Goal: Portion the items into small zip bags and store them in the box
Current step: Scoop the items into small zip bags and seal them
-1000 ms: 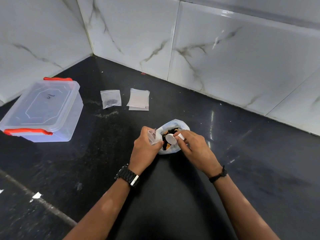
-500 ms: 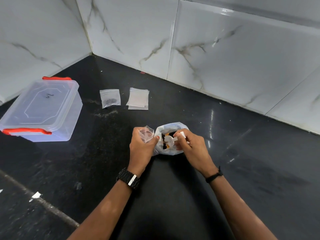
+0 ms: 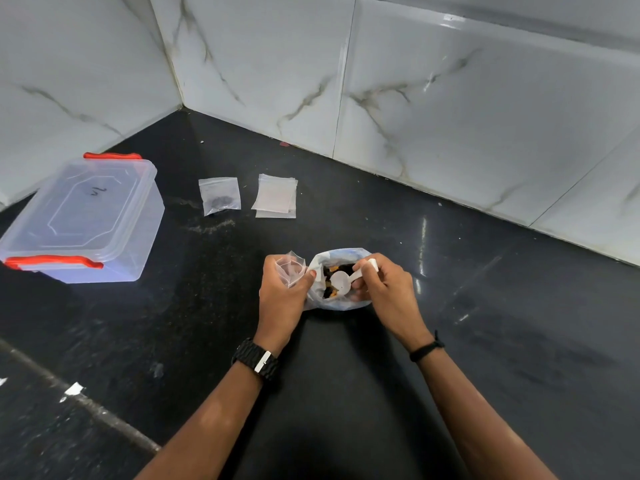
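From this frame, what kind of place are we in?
Likely a home kitchen counter: a black stone countertop meeting a corner of marble-look wall tiles, with a clear plastic storage box on it.

- We see a black speckled stone counter (image 3: 485, 341), glossy, catching streaks of light on its right side.
- We see white marble-look wall tiles (image 3: 450, 116) with grey veins meeting in a corner behind it.
- We notice a pale seam (image 3: 79, 403) crossing the counter at lower left.
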